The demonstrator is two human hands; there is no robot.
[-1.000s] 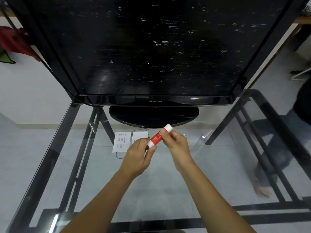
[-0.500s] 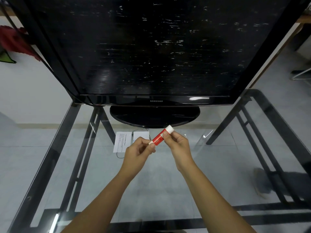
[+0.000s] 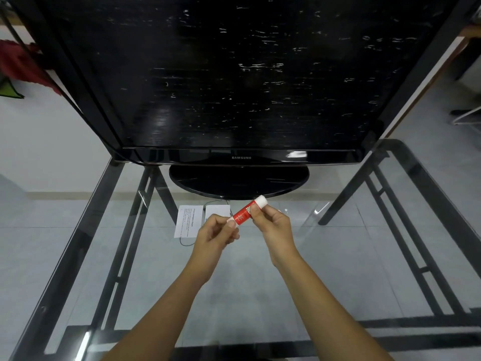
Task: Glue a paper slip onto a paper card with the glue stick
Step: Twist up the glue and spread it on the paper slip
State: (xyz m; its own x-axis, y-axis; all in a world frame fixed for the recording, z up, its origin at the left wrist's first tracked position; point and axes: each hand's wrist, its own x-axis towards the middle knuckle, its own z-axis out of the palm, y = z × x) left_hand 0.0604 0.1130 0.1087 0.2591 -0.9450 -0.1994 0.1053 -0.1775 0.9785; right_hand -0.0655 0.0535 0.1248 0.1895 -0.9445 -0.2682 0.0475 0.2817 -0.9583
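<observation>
While both hands pinch one red glue stick (image 3: 246,212) above the glass worktop (image 3: 338,256), left hand (image 3: 216,233) fingers at its near end and right hand (image 3: 273,223) at its middle, two papers, slip (image 3: 218,211) beside card (image 3: 188,224), lie just beyond, with bare glass on either side.

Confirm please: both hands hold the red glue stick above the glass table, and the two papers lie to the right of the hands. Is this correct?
Not quite. In the head view both hands, left hand and right hand, hold the glue stick, but the papers lie left of them.
</observation>
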